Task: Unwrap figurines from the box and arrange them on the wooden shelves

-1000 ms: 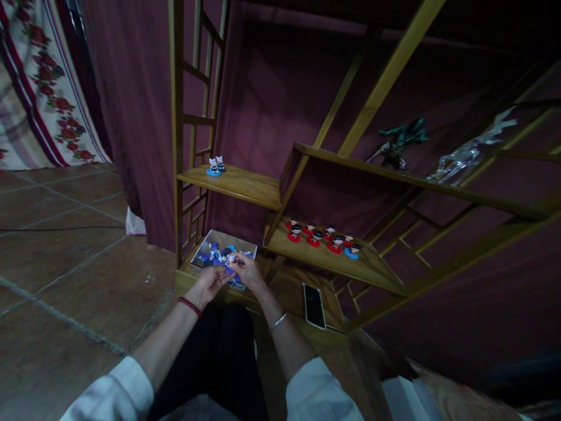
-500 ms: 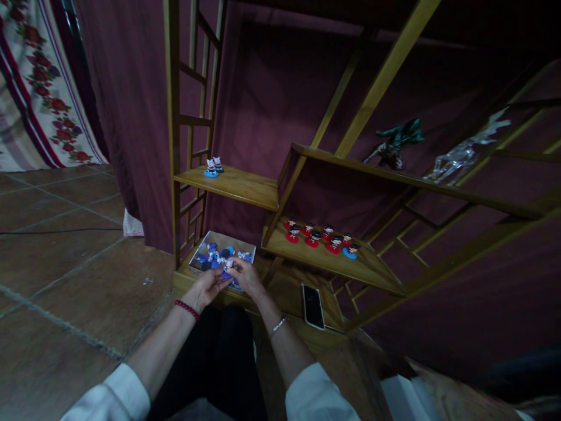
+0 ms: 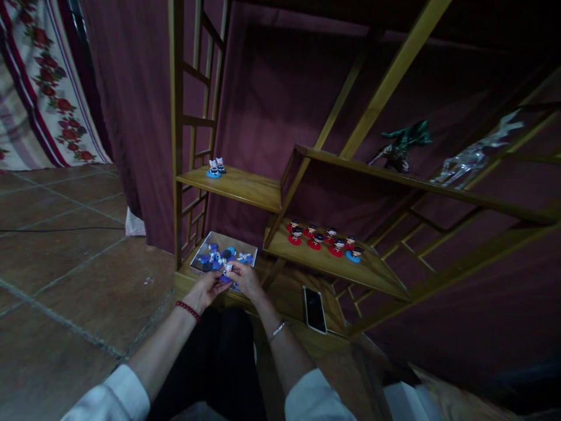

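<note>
Both hands meet at the near edge of an open box on the low shelf. Between them is a small white figurine on a purple base. My right hand pinches the figurine's upper part from the right. My left hand grips the base from the left with its fingertips. Inside the box lies a heap of similar small figurines with purple, blue and black bases. My fingers partly cover the held figurine.
Two white figurines stand on the upper left shelf. Several dark-haired figurines, mostly on red bases, stand on the middle shelf. A phone lies on the low shelf. Higher right are a green sculpture and a clear deer-like statue.
The view has shifted slightly, so the shelves sit a little further right. Both hands stay at the box with the figurine between them; little else differs.
</note>
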Available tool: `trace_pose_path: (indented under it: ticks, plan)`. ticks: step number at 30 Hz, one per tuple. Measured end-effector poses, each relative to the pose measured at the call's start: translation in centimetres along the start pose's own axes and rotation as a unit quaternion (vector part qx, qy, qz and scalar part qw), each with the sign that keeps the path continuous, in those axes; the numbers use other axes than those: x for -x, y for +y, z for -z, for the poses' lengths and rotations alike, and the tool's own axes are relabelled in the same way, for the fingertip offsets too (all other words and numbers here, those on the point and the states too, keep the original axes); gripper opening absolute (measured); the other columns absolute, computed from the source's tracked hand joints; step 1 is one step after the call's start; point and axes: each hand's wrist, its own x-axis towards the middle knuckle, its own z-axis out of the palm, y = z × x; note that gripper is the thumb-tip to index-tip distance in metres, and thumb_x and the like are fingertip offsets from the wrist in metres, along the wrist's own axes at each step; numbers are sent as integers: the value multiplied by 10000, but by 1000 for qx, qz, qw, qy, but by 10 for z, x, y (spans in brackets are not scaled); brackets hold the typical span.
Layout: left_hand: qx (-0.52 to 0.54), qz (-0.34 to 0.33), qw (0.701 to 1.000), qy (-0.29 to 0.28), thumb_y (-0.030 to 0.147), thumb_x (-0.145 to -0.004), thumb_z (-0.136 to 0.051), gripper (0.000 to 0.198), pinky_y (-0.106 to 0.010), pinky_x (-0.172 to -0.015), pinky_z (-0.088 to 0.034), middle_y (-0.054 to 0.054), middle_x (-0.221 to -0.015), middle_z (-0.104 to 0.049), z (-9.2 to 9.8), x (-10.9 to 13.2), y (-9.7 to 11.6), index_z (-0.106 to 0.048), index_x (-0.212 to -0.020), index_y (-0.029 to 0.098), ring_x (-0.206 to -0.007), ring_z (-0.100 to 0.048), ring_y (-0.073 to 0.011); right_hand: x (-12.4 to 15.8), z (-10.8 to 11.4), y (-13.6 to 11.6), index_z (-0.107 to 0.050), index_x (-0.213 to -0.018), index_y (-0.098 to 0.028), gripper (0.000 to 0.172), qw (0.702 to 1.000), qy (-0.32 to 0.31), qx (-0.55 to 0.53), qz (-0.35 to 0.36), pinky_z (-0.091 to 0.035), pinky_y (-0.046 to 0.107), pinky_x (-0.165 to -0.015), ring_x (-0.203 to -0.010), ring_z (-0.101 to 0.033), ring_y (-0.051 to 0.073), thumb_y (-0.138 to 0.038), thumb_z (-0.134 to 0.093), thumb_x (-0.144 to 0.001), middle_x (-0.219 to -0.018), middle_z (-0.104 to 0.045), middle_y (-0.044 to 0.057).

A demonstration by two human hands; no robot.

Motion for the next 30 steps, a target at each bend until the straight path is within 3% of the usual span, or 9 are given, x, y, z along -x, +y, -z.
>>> trace_pose_path:
  ticks: [10, 16, 30]
  plan:
    - [-8, -11, 1000, 8, -23, -754, -461, 146, -285, -582, -549, -57, -592, -589, -3, 4, 2, -539, -719, 96, -525, -592, -132, 2, 0, 0, -643, -895, -208, 232, 999, 6, 33, 14, -500, 312, -762, -756, -636, 174, -212, -622, -664, -765, -669, -4]
    - [-18, -12, 1000, 13, -30, -739, -459, 158, -309, -618, -553, -54, -600, -592, -7, 12, 4, -547, -727, 100, -538, -590, -134, 1, 2, 3, -662, -871, -199, 222, 995, 34, 79, 53, -493, 294, -770, -775, -618, 158, -195, -637, -650, -906, -615, 21]
    - [-41, -2, 998, 48, -23, -713, -447, 174, -330, -592, -543, -49, -580, -578, -9, 11, 3, -561, -747, 103, -512, -573, -146, 12, 3, -8, -666, -864, -212, 193, 989, 15, 125, 74, -481, 282, -753, -764, -587, 150, -171, -621, -681, -834, -613, 9]
